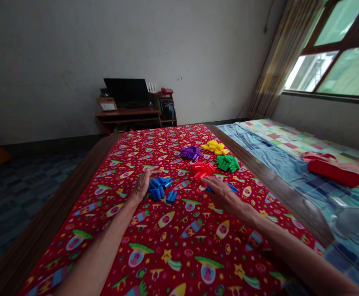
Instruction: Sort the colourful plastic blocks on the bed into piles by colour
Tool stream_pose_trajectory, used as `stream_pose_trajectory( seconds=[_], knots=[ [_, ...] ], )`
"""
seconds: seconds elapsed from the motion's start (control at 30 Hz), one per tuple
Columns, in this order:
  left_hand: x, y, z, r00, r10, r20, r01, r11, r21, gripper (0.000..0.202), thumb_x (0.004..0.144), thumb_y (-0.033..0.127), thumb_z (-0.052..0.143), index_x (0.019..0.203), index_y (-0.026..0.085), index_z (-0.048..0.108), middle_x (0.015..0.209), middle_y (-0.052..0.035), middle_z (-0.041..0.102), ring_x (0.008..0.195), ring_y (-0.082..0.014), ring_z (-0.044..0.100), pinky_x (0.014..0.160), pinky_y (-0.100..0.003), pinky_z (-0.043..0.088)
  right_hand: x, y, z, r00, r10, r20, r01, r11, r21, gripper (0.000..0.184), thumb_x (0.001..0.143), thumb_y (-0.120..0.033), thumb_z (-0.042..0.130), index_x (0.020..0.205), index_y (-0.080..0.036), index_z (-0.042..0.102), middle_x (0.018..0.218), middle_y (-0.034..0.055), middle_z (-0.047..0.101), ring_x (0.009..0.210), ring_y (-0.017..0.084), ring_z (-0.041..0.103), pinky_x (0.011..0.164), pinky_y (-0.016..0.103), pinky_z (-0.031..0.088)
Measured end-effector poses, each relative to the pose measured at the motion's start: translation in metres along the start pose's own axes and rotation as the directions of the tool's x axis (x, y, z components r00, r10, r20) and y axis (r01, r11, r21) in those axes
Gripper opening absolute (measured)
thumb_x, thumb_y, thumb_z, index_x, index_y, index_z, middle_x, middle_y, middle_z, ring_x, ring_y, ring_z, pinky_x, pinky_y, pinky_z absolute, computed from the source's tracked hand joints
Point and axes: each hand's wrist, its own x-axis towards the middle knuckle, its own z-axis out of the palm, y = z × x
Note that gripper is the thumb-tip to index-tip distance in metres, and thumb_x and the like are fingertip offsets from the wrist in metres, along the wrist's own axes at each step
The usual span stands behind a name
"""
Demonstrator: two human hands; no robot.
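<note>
Bare forearms (pixel 104 246) are stretching over a red rocket-print cloth (pixel 155 283) covering the desk (pixel 299 205). Fingertips of the right hand (pixel 222 192) are almost meeting the red pieces (pixel 203 167), so a careless sweep could be mixing colours. Small blue plastic pieces (pixel 157 191) are lying between the hands, just beside the left hand (pixel 142 184), whose fingers are extending loosely, gripping nothing visible. The right hand is partly hiding more blue pieces (pixel 232 188); whether it is holding any, I cannot tell.

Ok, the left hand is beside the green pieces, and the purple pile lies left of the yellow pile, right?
No: the head view shows the left hand beside blue pieces, not green. The purple pile does lie left of the yellow pile.
</note>
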Motion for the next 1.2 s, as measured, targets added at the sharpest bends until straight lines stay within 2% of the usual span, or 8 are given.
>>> stream_pose_trajectory(
  seconds=[0.2,0.43,0.53,0.63,0.73,0.83,1.0,1.2],
  knots=[
    [-0.001,0.002,0.001,1.0,0.001,0.0,-0.001,0.999,0.035,0.085,0.078,0.083,0.031,0.114,0.013,0.064,0.106,-0.0162,0.073,0.107,-0.0323,0.066,0.098,-0.05,0.048,-0.036,0.058,-0.031,0.954,0.293,-0.068,-0.299,0.95,-0.093,0.032,0.096,-0.033,0.045,0.112,-0.016,0.065,0.104,0.0125,0.071,0.096,0.023,0.067,0.086,0.038,0.054],
    [-0.001,0.002,-0.001,1.0,-0.021,0.015,0.02,0.999,0.047,0.086,0.078,0.083,0.03,0.115,0.014,0.063,0.107,-0.0155,0.073,0.108,-0.0332,0.066,0.099,-0.051,0.047,-0.008,0.024,-0.03,0.977,0.171,-0.131,-0.181,0.981,-0.069,0.032,0.099,-0.032,0.039,0.104,-0.018,0.067,0.106,0.0138,0.07,0.102,0.024,0.065,0.09,0.04,0.052],
    [0.0,0.0,-0.001,1.0,-0.009,0.017,0.008,0.998,0.06,0.085,0.078,0.083,0.03,0.115,0.014,0.064,0.107,-0.0153,0.073,0.108,-0.0335,0.065,0.099,-0.051,0.047,0.028,-0.015,-0.008,0.999,-0.013,0.038,0.012,0.999,0.034,0.028,0.1,-0.026,0.038,0.106,-0.019,0.065,0.099,0.0106,0.07,0.092,0.019,0.065,0.083,0.034,0.053],
    [0.0,-0.002,-0.002,1.0,0.0,0.023,-0.002,0.998,0.066,0.082,0.08,0.08,0.029,0.116,0.015,0.064,0.108,-0.0142,0.073,0.109,-0.0323,0.065,0.1,-0.05,0.047,0.058,-0.055,0.034,0.961,-0.206,0.182,0.192,0.977,0.092,0.026,0.098,-0.03,0.045,0.118,-0.019,0.058,0.113,0.0125,0.065,0.104,0.021,0.06,0.09,0.035,0.05],
    [0.0,-0.005,-0.004,0.999,0.026,0.025,-0.028,0.996,0.083,0.075,0.084,0.075,0.029,0.115,0.017,0.065,0.111,-0.0122,0.073,0.11,-0.0302,0.065,0.101,-0.048,0.046,0.075,-0.079,0.075,0.95,-0.211,0.229,0.211,0.977,0.025,0.04,0.094,-0.034,0.053,0.129,-0.014,0.048,0.126,0.0189,0.056,0.118,0.027,0.051,0.096,0.043,0.046],
    [0.001,-0.009,-0.006,0.999,0.049,0.015,-0.05,0.994,0.102,0.071,0.086,0.072,0.03,0.114,0.018,0.066,0.111,-0.0117,0.072,0.11,-0.0295,0.064,0.102,-0.047,0.046,0.081,-0.081,0.093,0.94,-0.228,0.253,0.231,0.973,0.017,0.028,0.095,-0.021,0.049,0.122,-0.014,0.049,0.113,0.0149,0.062,0.11,0.025,0.054,0.092,0.038,0.047],
    [0.0,-0.008,-0.005,0.999,0.036,0.024,-0.038,0.997,0.072,0.073,0.086,0.073,0.029,0.113,0.016,0.066,0.106,-0.014,0.073,0.109,-0.0312,0.065,0.101,-0.049,0.047,0.074,-0.067,0.076,0.903,-0.315,0.292,0.309,0.949,0.07,0.016,0.097,-0.014,0.043,0.105,-0.015,0.057,0.102,0.0095,0.066,0.097,0.019,0.057,0.089,0.031,0.048],
    [-0.001,-0.004,-0.004,0.999,0.017,0.036,-0.02,0.996,0.091,0.074,0.084,0.075,0.029,0.114,0.017,0.065,0.107,-0.0144,0.073,0.109,-0.0319,0.065,0.101,-0.05,0.046,0.031,-0.057,0.036,0.936,-0.214,0.279,0.227,0.974,-0.017,0.026,0.097,-0.021,0.047,0.12,-0.017,0.057,0.118,0.0135,0.061,0.113,0.024,0.053,0.092,0.038,0.049]
  ],
)
